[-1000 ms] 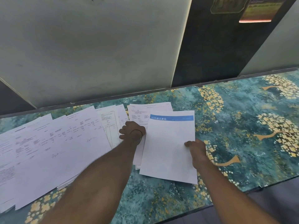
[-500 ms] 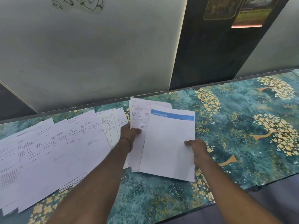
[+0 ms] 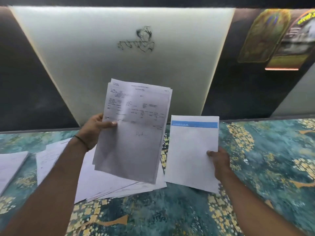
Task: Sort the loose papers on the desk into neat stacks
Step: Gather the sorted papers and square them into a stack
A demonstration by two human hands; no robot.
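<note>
Left hand: gripped a sheaf of printed forms at its left edge, thumb laid across the front and fingers curled behind. The sheaf was held up, clear of the desk, nearly upright and leaning slightly right. Its sheets were not squared, and stray edges showed along the top and right side. A signature was visible near the middle of the front form. A thin dark band circled the left wrist.

Right hand: pinched a white sheet with a blue strip across its top, at the right edge, thumb on the front. The fingers behind were hidden. The sheet stood just beside the forms, apart from them. Whether its lower edge touched the desk could not be determined.

Desk: a pile of loose papers lay fanned and uneven beneath the raised forms. More sheets lay to its left, partly covered by the left forearm. A separate stack sat at the far left edge. The surface was teal with gold patterning.

Behind: a pale wall panel bore a dark line drawing.
</note>
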